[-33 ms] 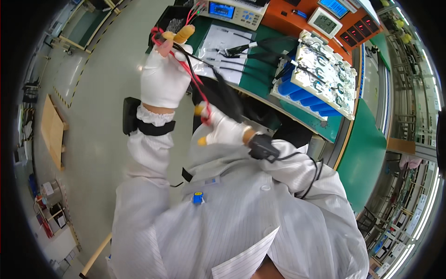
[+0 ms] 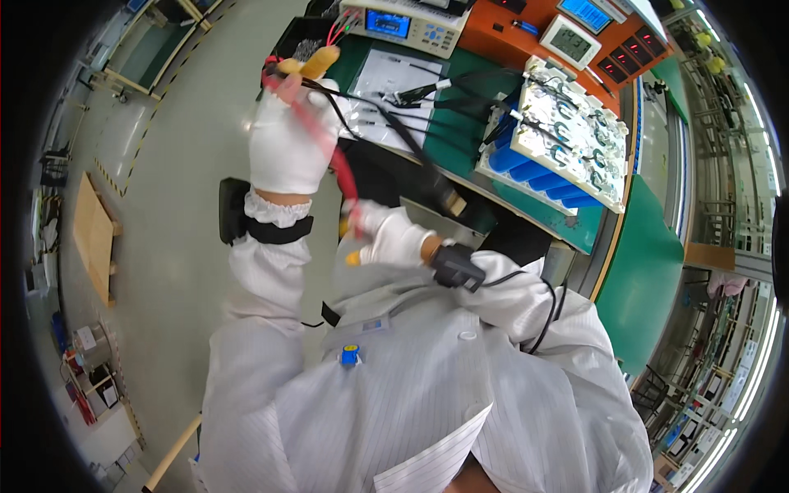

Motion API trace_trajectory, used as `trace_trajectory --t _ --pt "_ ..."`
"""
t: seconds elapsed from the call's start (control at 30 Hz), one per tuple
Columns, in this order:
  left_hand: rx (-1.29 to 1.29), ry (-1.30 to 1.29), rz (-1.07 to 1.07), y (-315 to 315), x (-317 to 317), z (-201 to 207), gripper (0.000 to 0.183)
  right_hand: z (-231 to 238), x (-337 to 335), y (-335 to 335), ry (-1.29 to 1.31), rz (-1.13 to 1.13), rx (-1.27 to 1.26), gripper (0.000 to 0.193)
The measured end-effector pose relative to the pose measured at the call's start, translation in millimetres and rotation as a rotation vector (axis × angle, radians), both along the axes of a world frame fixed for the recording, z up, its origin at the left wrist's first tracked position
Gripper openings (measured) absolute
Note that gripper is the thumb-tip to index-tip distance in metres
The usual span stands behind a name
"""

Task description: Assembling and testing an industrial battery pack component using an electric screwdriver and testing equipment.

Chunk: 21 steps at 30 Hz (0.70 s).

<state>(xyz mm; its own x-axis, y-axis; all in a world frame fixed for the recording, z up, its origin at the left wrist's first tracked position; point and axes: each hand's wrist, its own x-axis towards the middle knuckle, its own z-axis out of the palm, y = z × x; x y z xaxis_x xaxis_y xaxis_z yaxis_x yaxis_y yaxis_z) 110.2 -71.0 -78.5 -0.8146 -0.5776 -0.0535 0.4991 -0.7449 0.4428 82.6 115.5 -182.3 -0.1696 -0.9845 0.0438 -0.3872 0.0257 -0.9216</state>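
My left hand [image 2: 292, 144], in a white glove with yellowish fingertip covers, is raised at the bench's left corner. Its fingers close round a red cable [image 2: 343, 174] and a black cable [image 2: 403, 135]. Lower down, before my body, my right hand [image 2: 386, 237] in a similar glove grips the other part of the red cable, which is smeared by motion. The black cable hangs free past the bench edge, a brownish connector [image 2: 454, 202] at its end. A battery pack [image 2: 567, 135] with blue cells and a white top stands on the bench to the right.
The green bench [image 2: 464, 140] carries a clear-covered sheet [image 2: 396, 78] with black leads across it. Behind are a bench meter [image 2: 407, 29] with a blue screen and an orange instrument housing [image 2: 514, 41] holding a digital clock [image 2: 570, 41]. A wooden board [image 2: 92, 238] lies on the floor at left.
The black cable's loose end has swung outward to the right, showing its connector. My right hand has shifted slightly left and down, with the red cable moving in it.
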Motion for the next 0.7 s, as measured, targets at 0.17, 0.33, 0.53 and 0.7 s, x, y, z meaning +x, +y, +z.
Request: trace_trajectory --t 0.17,0.33,0.53,0.7 --pt "-0.814 -0.267 0.455 -9.0 -0.9 -15.0 0.016 48.7 2.6 46.0 -0.199 0.011 0.506 0.041" --pt "-0.913 -0.527 0.011 -20.8 54.1 -83.8 0.022 140.6 -66.7 79.0 -0.003 -0.294 0.151 0.023" --pt "-1.060 -0.677 -0.475 38.1 71.9 -154.0 0.061 197.8 -137.1 75.4 -0.069 -0.798 -0.529 0.033" --pt "-1.048 -0.873 -0.242 54.8 49.5 -171.3 0.033 154.5 -195.3 70.8 -0.445 -0.634 -0.840 0.059"
